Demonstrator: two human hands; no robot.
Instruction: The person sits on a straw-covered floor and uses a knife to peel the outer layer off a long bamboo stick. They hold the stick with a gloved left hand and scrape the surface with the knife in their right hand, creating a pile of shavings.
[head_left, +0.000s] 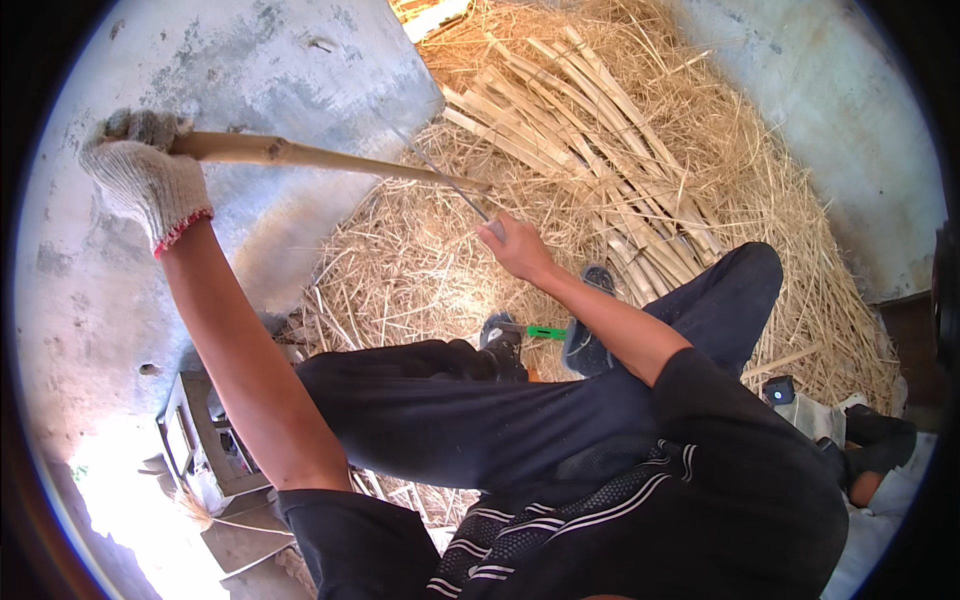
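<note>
My left hand (pixel 145 170), in a knitted white glove with a red cuff, is closed round the thick end of a bamboo strip (pixel 285 153). The strip slants away to the right and narrows toward its far end. In my bare right hand (pixel 522 252) is the handle of a knife (pixel 447 176) with a long, thin blade. That blade points up and to the left, crossing the strip near its narrow end. Whether blade and bamboo touch I cannot tell. Below my right hand, a green-handled tool (pixel 545 332) lies between my dark shoes (pixel 585 345).
Split bamboo strips (pixel 600 150) lie in a pile at the far right, on a thick bed of pale shavings (pixel 380 250). Stained walls (pixel 300 60) rise behind. A box-like frame (pixel 195 430) stands at lower left. Part of another person (pixel 880 480) shows at lower right.
</note>
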